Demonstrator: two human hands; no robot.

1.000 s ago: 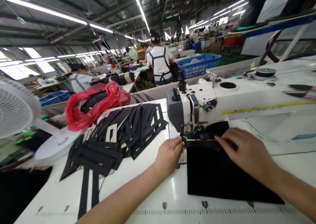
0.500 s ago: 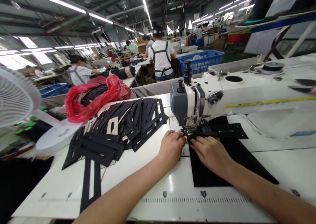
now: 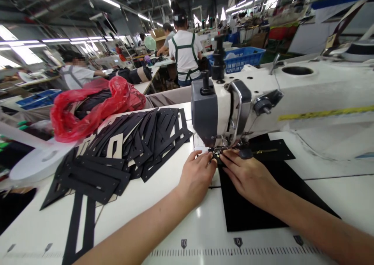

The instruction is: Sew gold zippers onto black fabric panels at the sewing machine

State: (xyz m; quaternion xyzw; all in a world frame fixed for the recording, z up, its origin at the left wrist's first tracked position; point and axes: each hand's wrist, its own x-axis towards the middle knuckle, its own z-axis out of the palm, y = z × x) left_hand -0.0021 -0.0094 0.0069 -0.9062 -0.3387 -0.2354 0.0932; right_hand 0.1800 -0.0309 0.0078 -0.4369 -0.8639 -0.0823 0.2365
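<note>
Beneath the needle of the white sewing machine (image 3: 204, 117) lies a black strip (image 3: 284, 150) with a gold zipper in its slot. It rests over a larger black fabric panel (image 3: 248, 214). My left hand (image 3: 195, 175) is closed at the strip's left end, fingertips bent down beside the presser foot. Just right of the needle, my right hand (image 3: 248, 175) bears on the strip, fingers close together, with its palm over the panel. The strip's middle is hidden by the machine head and my fingers.
Left on the white table (image 3: 163, 206) spreads a pile of black slotted pieces (image 3: 131, 140). Behind it sits a red plastic bag (image 3: 73, 121) with dark pieces inside. A white fan base (image 3: 37, 159) stands far left. A co-worker (image 3: 185, 50) and a blue crate (image 3: 239, 60) are beyond.
The view has come closer to the machine and swung slightly right. My right fingertips are nearer the presser foot, and my left index finger has lifted somewhat. Both hands stay at the strip.
</note>
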